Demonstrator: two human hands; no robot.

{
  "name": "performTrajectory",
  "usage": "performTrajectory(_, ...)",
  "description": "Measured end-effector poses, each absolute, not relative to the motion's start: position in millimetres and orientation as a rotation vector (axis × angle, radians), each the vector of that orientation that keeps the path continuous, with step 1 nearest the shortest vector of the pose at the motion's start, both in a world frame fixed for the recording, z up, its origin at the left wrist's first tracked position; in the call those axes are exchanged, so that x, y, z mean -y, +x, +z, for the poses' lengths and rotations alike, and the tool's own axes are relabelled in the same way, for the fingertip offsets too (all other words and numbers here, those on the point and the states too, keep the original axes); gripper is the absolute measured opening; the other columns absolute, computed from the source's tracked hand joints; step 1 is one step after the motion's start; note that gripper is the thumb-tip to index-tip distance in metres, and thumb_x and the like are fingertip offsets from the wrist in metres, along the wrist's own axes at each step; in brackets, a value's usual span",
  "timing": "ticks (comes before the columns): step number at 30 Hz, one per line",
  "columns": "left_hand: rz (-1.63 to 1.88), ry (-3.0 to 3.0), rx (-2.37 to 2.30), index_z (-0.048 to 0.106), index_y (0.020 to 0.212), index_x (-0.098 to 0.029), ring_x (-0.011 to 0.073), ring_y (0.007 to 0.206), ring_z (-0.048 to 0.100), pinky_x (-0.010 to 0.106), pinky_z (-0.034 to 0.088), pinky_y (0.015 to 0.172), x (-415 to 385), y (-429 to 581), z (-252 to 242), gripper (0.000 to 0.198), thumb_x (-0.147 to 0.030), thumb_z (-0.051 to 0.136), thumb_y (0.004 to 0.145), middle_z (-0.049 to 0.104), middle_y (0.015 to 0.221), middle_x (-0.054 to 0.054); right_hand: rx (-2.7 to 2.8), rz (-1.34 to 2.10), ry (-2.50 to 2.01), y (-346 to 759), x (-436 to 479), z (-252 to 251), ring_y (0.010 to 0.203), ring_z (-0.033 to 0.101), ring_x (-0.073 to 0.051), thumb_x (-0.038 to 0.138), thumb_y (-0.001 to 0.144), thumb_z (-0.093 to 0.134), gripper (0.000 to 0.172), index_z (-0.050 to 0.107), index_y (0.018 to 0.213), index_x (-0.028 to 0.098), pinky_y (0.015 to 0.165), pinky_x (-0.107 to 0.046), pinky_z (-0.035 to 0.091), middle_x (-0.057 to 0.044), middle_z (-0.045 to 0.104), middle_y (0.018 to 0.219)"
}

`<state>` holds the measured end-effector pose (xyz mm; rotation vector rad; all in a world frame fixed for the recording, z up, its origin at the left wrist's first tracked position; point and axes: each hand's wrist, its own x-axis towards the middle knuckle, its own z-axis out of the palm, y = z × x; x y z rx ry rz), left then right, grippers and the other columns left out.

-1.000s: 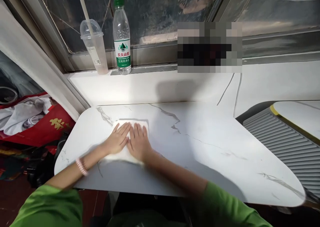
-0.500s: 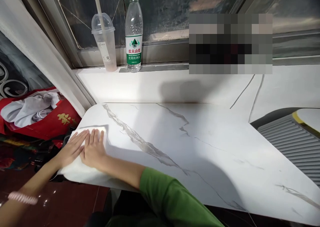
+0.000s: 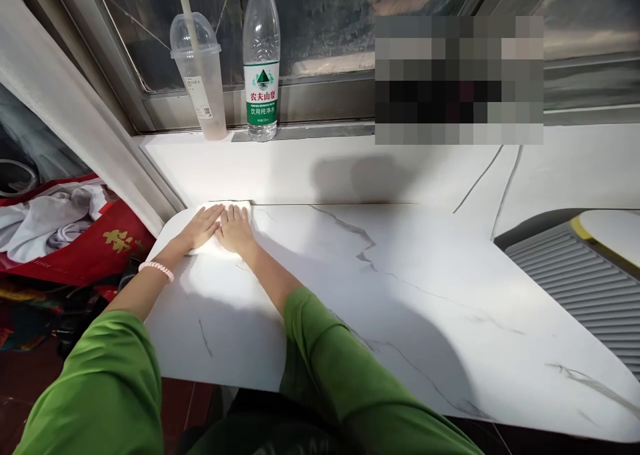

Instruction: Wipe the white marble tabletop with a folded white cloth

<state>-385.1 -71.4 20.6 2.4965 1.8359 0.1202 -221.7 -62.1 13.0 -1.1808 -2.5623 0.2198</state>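
A white cloth [image 3: 212,247] lies on the white marble-patterned tabletop [image 3: 320,268], at its far left part by the wall. My left hand [image 3: 200,228] rests flat on the cloth with its fingers stretched out; a pink coiled band [image 3: 157,270] circles that wrist. Close beside it, my right hand [image 3: 234,230] also presses flat on the cloth, fingers extended. The two hands touch or nearly touch. Part of the cloth is hidden under them.
On the window ledge stand a clear plastic cup [image 3: 200,95] with a straw and a green-capped water bottle [image 3: 262,75]. A red bag [image 3: 120,238] holding white fabric is at the left. A ribbed grey object [image 3: 575,281] stands beyond the table's right edge.
Both hands have moved with the cloth from the table's near left corner away from me and slightly right, up to the wall side. My left sleeve has come into view.
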Motion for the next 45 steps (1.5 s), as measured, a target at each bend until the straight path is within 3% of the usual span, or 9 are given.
performTrajectory(10, 0.199, 2.517, -1.923, 0.029, 0.15, -0.006, 0.0246, 0.147, 0.024, 0.049, 0.015, 0.12, 213, -334, 16, 0.058, -0.033, 0.018, 0.1, 0.032, 0.156, 0.016, 2.621, 0.216, -0.937, -168, 171, 8, 0.144, 0.024, -0.039, 0.032, 0.095, 0.036, 0.062, 0.035, 0.145, -0.006, 0.118, -0.058, 0.012, -0.028, 0.031, 0.153)
performTrajectory(18, 0.196, 2.681, -1.74, 0.005, 0.157, -0.015, 0.0235, 0.148, 0.021, 0.049, 0.015, 0.121, 310, -278, 20, 0.061, -0.028, 0.027, 0.101, 0.026, 0.159, 0.012, 2.574, 0.309, -0.863, -106, 270, 6, 0.143, 0.022, -0.044, 0.031, 0.093, 0.039, 0.065, 0.036, 0.143, -0.009, 0.116, -0.064, 0.017, -0.032, 0.03, 0.151)
performTrajectory(23, 0.161, 2.659, -1.664, 0.019, 0.155, -0.011, 0.024, 0.147, 0.023, 0.051, 0.017, 0.121, 272, -277, 19, 0.057, -0.031, 0.024, 0.101, 0.029, 0.157, 0.014, 2.56, 0.28, -0.999, -105, 245, 4, 0.143, 0.025, -0.043, 0.033, 0.092, 0.041, 0.065, 0.039, 0.143, -0.008, 0.116, -0.063, 0.016, -0.031, 0.031, 0.151)
performTrajectory(30, 0.262, 2.591, -1.683, 0.033, 0.148, -0.003, 0.0278, 0.145, 0.03, 0.051, 0.017, 0.12, 125, -270, 13, 0.059, -0.028, 0.023, 0.096, 0.035, 0.154, 0.017, 2.445, 0.201, -1.251, -109, 115, 7, 0.14, 0.034, -0.032, 0.026, 0.093, 0.039, 0.051, 0.047, 0.138, 0.002, 0.118, -0.051, 0.017, -0.022, 0.043, 0.149)
performTrajectory(34, 0.33, 2.508, -1.762, 0.034, 0.151, -0.02, 0.0251, 0.145, 0.031, 0.05, 0.019, 0.121, 66, -251, 13, 0.06, -0.036, 0.023, 0.094, 0.037, 0.154, 0.007, 2.455, 0.117, -1.263, -98, 58, 8, 0.139, 0.035, -0.028, 0.022, 0.094, 0.034, 0.049, 0.046, 0.138, 0.004, 0.117, -0.048, 0.018, -0.019, 0.045, 0.148)
performTrajectory(37, 0.327, 2.459, -1.837, 0.033, 0.151, -0.025, 0.0207, 0.145, 0.03, 0.047, 0.017, 0.122, 56, -240, 13, 0.059, -0.037, 0.024, 0.094, 0.037, 0.155, 0.002, 2.465, 0.072, -1.261, -90, 47, 6, 0.141, 0.033, -0.028, 0.022, 0.095, 0.031, 0.051, 0.044, 0.141, 0.003, 0.117, -0.048, 0.018, -0.019, 0.044, 0.149)
performTrajectory(42, 0.229, 2.524, -1.824, 0.029, 0.15, -0.006, 0.0213, 0.147, 0.024, 0.046, 0.013, 0.121, 82, -228, 15, 0.056, -0.028, 0.023, 0.099, 0.03, 0.157, 0.011, 2.507, 0.045, -1.254, -77, 67, -1, 0.142, 0.033, -0.032, 0.024, 0.096, 0.031, 0.054, 0.041, 0.143, 0.0, 0.117, -0.051, 0.02, -0.022, 0.04, 0.151)
performTrajectory(45, 0.196, 2.564, -1.793, 0.029, 0.149, -0.004, 0.0228, 0.147, 0.024, 0.048, 0.013, 0.121, 109, -216, 14, 0.055, -0.028, 0.026, 0.099, 0.031, 0.157, 0.013, 2.523, -0.009, -1.204, -60, 92, -5, 0.14, 0.035, -0.034, 0.025, 0.096, 0.032, 0.055, 0.043, 0.142, -0.001, 0.117, -0.052, 0.019, -0.023, 0.041, 0.149)
